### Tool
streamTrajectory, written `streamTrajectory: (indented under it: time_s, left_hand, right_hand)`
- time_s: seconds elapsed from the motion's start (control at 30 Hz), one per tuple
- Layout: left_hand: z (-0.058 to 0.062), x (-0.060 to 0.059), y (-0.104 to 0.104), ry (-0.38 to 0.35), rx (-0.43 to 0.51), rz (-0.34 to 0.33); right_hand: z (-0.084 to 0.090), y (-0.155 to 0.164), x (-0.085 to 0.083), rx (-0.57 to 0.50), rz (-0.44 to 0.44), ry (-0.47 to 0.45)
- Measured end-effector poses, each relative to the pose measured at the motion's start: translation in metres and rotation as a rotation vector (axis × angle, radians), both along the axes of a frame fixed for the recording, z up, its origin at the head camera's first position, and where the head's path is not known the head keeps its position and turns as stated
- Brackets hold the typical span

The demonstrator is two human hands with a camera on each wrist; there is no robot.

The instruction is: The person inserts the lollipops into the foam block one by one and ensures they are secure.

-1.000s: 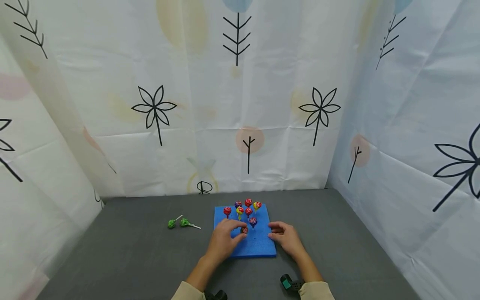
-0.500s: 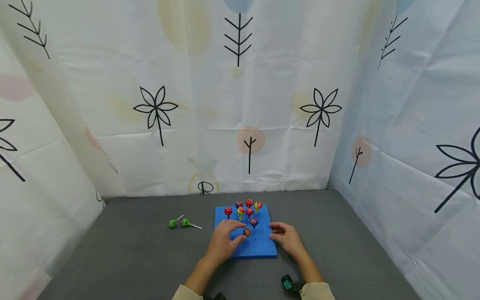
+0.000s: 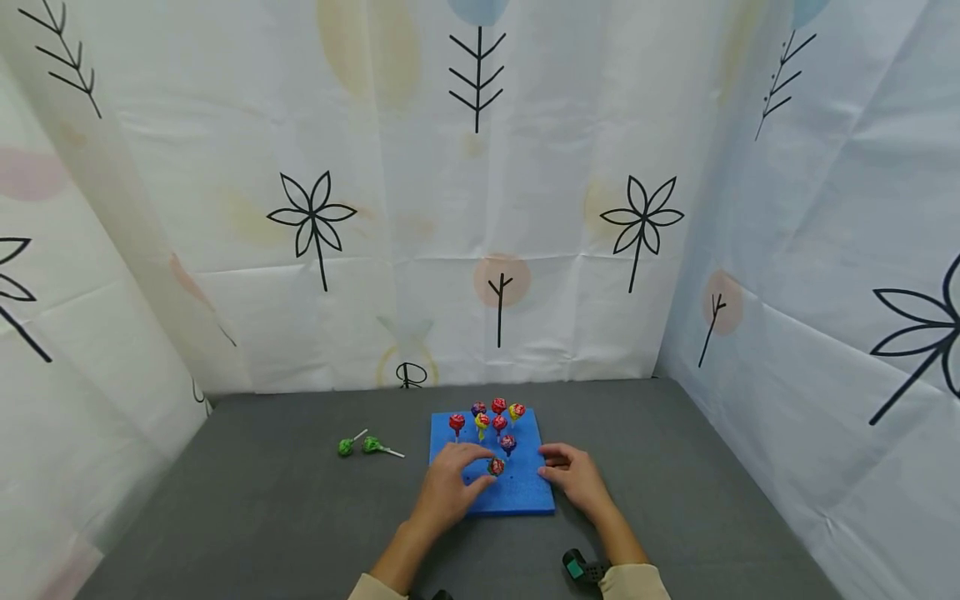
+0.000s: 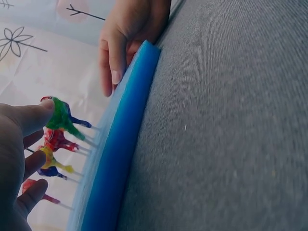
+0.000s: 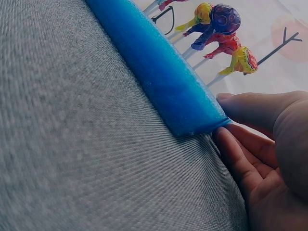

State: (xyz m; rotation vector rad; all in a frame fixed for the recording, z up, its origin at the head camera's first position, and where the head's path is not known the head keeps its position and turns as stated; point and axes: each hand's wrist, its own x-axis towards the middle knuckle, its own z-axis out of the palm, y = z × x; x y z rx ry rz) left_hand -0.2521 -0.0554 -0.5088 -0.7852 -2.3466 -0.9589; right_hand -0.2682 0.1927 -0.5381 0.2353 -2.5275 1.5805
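Observation:
A blue foam block (image 3: 517, 492) lies on the grey table with several wrapped lollipops (image 3: 498, 406) standing upright in its far half. My left hand (image 3: 480, 467) pinches the head of one more lollipop (image 3: 496, 467), upright near the block's middle. In the left wrist view a fingertip (image 4: 45, 103) presses on that lollipop's green wrapper (image 4: 61, 118). My right hand (image 3: 551, 467) holds the block's right edge. Its thumb (image 5: 252, 108) lies on top of the foam block (image 5: 159, 72) and its fingers (image 5: 236, 161) lie along the side.
Two green lollipops (image 3: 357, 447) lie flat on the table left of the block. Printed white curtains (image 3: 480, 208) close off the back and both sides. A black wrist device (image 3: 581, 568) shows at the near edge.
The lollipop in my left hand has sunk slightly lower and nearer on the foam. My right hand has stayed on the block's edge.

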Motion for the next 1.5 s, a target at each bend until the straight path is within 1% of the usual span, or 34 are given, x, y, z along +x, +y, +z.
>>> streamTrajectory:
  time_s: [0.2, 0.33, 0.4, 0.7, 0.9, 1.0, 1.13, 1.27, 1.5]
  left_hand:
    - [0.002, 0.0, 0.007, 0.004, -0.003, -0.039]
    - [0.004, -0.001, 0.009, -0.001, 0.009, -0.038]
    - [0.004, -0.002, 0.009, -0.006, 0.01, -0.018]
    - [0.004, -0.002, 0.014, -0.006, 0.014, 0.117]
    - [0.004, -0.002, 0.015, -0.05, 0.055, 0.201]
    - [0.006, -0.003, 0.015, -0.057, 0.06, 0.232]
    - [0.006, -0.004, 0.016, -0.038, 0.058, 0.242]
    - [0.003, -0.005, 0.017, -0.018, 0.059, 0.241]
    - [0.001, -0.005, 0.017, -0.013, 0.081, 0.238]
  right_hand:
    - [0.0, -0.001, 0.0, 0.006, -0.008, -0.001]
    - [0.0, -0.001, 0.0, 0.001, -0.006, 0.001]
    - [0.0, 0.0, 0.0, 0.002, -0.005, 0.004]
    - [0.0, 0.001, 0.001, 0.0, -0.002, 0.006]
    - [0.0, 0.001, 0.002, 0.0, 0.007, 0.007]
    - [0.0, 0.001, 0.002, -0.005, 0.01, 0.005]
    - [0.001, 0.001, 0.001, -0.008, 0.011, 0.002]
    - [0.002, 0.001, 0.002, -0.012, 0.009, -0.004]
    - [0.003, 0.0, 0.002, -0.016, 0.001, 0.009]
